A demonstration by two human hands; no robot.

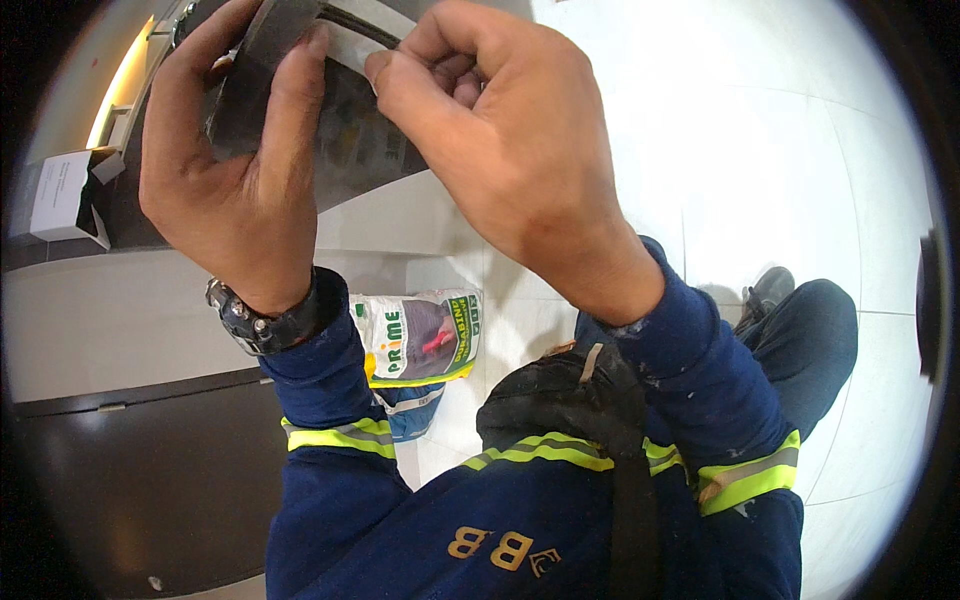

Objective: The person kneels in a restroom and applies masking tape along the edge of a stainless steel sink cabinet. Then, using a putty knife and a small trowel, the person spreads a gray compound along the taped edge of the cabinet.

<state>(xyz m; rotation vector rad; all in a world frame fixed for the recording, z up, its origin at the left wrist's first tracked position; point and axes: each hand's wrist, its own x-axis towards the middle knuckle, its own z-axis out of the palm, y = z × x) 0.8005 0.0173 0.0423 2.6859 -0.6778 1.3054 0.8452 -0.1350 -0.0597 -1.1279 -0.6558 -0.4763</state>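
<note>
The left hand (pixel 235 200) grips a dark flat piece (pixel 272 45) between thumb and fingers. Just beside the piece, the right hand (pixel 520 130) is curled; whether it grips anything cannot be determined. Left of the left hand: 1 white box (pixel 62 195). Below both hands: 1 printed bag (pixel 425 340).

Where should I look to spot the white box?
Start at the dark counter in the upper left, beside the person's left hand. Near the picture's left rim, below the glowing yellow strip, sits the white box. Its pale, flat sides and protruding flap set it apart from that long, thin light.
</note>
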